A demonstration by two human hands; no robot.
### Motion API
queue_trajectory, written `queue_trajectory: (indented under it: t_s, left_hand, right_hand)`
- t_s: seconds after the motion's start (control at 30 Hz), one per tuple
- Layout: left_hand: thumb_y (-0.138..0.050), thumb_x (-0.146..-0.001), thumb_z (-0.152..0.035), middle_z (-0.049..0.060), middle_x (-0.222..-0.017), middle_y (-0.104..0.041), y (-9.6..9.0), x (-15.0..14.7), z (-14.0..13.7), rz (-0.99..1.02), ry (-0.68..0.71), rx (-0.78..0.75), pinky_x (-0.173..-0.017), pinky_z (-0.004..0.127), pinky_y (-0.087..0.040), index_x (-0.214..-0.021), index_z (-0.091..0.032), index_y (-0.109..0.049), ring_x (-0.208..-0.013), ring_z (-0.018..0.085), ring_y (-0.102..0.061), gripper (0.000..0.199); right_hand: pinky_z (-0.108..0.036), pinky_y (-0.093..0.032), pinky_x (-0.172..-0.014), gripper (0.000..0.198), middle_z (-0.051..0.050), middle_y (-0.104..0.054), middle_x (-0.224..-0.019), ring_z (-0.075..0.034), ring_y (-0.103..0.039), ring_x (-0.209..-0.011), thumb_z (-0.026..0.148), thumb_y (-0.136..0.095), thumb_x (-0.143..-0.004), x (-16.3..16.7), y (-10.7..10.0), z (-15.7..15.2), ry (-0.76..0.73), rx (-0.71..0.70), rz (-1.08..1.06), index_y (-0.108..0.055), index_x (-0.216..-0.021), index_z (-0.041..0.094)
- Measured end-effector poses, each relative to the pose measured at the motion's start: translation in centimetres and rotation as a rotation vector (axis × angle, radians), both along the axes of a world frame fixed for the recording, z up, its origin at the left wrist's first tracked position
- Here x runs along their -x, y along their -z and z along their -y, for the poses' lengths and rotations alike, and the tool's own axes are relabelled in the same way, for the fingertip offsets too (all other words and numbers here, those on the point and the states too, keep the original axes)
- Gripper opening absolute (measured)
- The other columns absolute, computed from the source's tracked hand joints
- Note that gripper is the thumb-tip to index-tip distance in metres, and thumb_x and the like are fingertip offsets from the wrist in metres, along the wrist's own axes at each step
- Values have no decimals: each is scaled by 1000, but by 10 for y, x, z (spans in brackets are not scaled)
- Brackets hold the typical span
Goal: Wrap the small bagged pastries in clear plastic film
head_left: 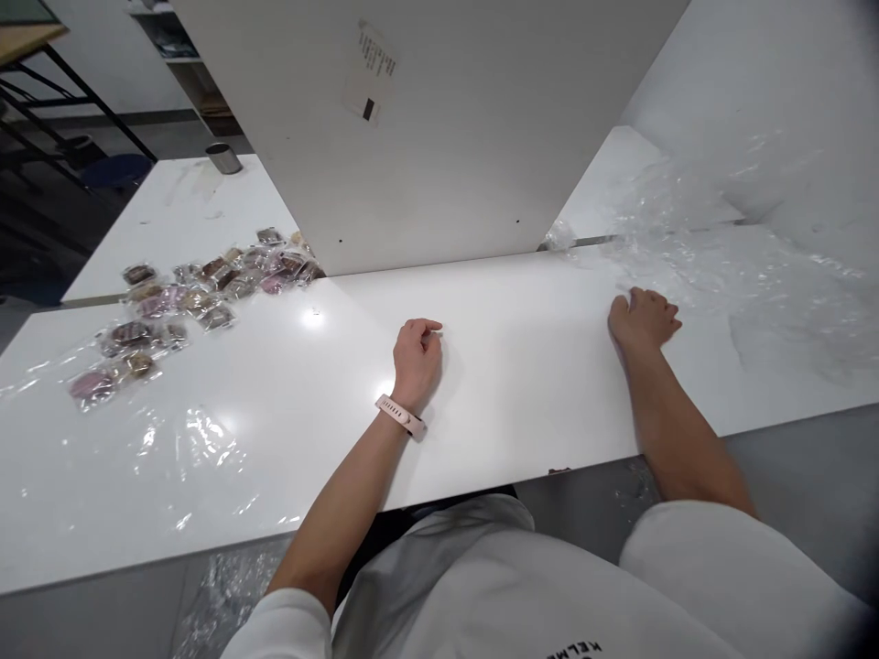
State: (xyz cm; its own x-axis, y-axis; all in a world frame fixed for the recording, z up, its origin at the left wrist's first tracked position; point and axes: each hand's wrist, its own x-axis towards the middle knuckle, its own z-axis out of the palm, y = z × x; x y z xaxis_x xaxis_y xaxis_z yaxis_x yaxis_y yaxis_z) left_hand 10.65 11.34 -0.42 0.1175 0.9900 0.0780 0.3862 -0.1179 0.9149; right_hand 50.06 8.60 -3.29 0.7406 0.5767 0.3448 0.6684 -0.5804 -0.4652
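My left hand [417, 359] rests on the white tabletop [522, 366], a pink watch band [401, 416] at its wrist. Its fingers are loosely bent with a gap at the thumb, and I see nothing held in it. To the right, my right hand [645, 318] hovers over or touches the table beside a heap of clear plastic bags or film [769, 275]. Its fingers are bent and apart; no held thing can be made out, though part of the fingers is hidden. Several small individually wrapped snacks [220, 275], brown and pink, lie spread on the left.
A tall white panel [439, 137] with a paper label [371, 73] stands at the table's far edge. More clear film [199, 448] lies at the front left. A metal cup [223, 157] stands on the table behind, and a blue stool [115, 171] is farther left.
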Motion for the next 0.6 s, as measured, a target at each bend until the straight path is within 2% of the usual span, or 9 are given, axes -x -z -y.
queue_trajectory:
  t_s: [0.1, 0.17, 0.23, 0.33, 0.4, 0.43, 0.47, 0.53, 0.6]
  left_hand:
    - [-47, -87, -11, 6, -103, -65, 2, 0, 0, 2, 0, -1, -80, 36, -51, -96, -23, -64, -92, 20, -61, 23]
    - [-49, -86, -11, 6, -103, -66, 2, -1, -1, 18, -8, 8, -80, 36, -52, -96, -23, -65, -92, 20, -61, 23]
    - [-51, -85, -13, 6, -101, -66, 1, -1, -2, 57, -16, 42, -81, 36, -52, -97, -22, -66, -92, 19, -62, 22]
    - [-55, -86, -17, 5, -100, -67, -5, 9, -2, 177, 11, 161, -80, 33, -54, -99, -21, -65, -89, 17, -64, 16]
    - [-58, -89, -24, 6, -102, -67, -12, 26, 1, 245, 21, 256, -75, 30, -56, -102, -20, -63, -83, 14, -66, 14]
    - [-60, -90, -29, 7, -102, -68, -16, 37, 4, 254, 19, 292, -72, 29, -56, -104, -20, -61, -79, 14, -67, 16]
    - [-60, -92, -35, 7, -101, -68, -21, 48, 8, 244, 13, 318, -69, 29, -56, -106, -20, -60, -75, 13, -67, 20]
    - [-58, -95, -47, 8, -98, -69, -31, 69, 16, 196, -4, 353, -65, 30, -57, -110, -21, -57, -68, 14, -67, 30]
    - [-55, -96, -56, 10, -93, -71, -40, 83, 20, 164, 8, 417, -64, 32, -57, -115, -20, -55, -64, 15, -67, 41]
  right_hand:
    - [-70, -36, -94, 47, -26, -61, -129, -44, -50, -119, 43, -42, -97, 44, 0, 72, -198, 141, 182, -69, -121, 13]
    - [-66, -43, -88, 45, -25, -65, -123, -43, -56, -111, 38, -42, -97, 99, -6, 108, -341, 164, 300, -68, -124, 13]
    - [-63, -47, -82, 41, -21, -68, -120, -39, -61, -100, 36, -46, -97, 164, -16, 133, -543, 133, 327, -66, -129, 21]
    - [-60, -52, -84, 44, -14, -70, -124, -37, -66, -103, 36, -52, -96, 248, -43, 163, -951, 66, 184, -60, -139, 33]
    - [-54, -57, -86, 47, -1, -72, -125, -31, -69, -106, 37, -53, -96, 272, -64, 178, -1233, 11, -73, -54, -142, 47]
    - [-52, -59, -86, 46, 3, -73, -122, -29, -69, -106, 37, -53, -96, 271, -74, 183, -1260, -44, -172, -54, -140, 52]
    - [-51, -60, -85, 44, 4, -73, -119, -28, -70, -105, 37, -53, -96, 261, -81, 184, -1194, -113, -212, -55, -137, 54]
    - [-55, -57, -89, 37, -3, -74, -114, -31, -68, -105, 37, -52, -96, 220, -89, 173, -855, -244, -96, -63, -131, 46]
    - [-61, -50, -97, 34, -12, -72, -114, -36, -65, -110, 42, -49, -97, 166, -86, 144, -550, -269, 115, -71, -122, 32]
